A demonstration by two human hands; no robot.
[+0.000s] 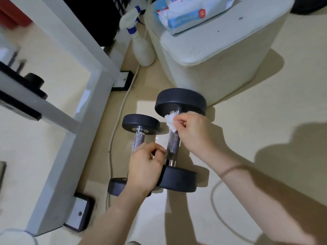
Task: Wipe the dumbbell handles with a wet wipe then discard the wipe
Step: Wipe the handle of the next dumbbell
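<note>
Two black dumbbells lie side by side on the floor. The larger one is on the right, with a knurled metal handle. My right hand presses a crumpled white wet wipe against the upper end of that handle. The smaller dumbbell lies to its left. My left hand rests over the lower part of the smaller dumbbell's handle, fingers curled, touching the larger handle's lower end; what it grips is hidden.
A white padded stool stands just behind the dumbbells with a wet wipe pack on top. A white spray bottle stands left of it. A white metal rack frame and a cable fill the left.
</note>
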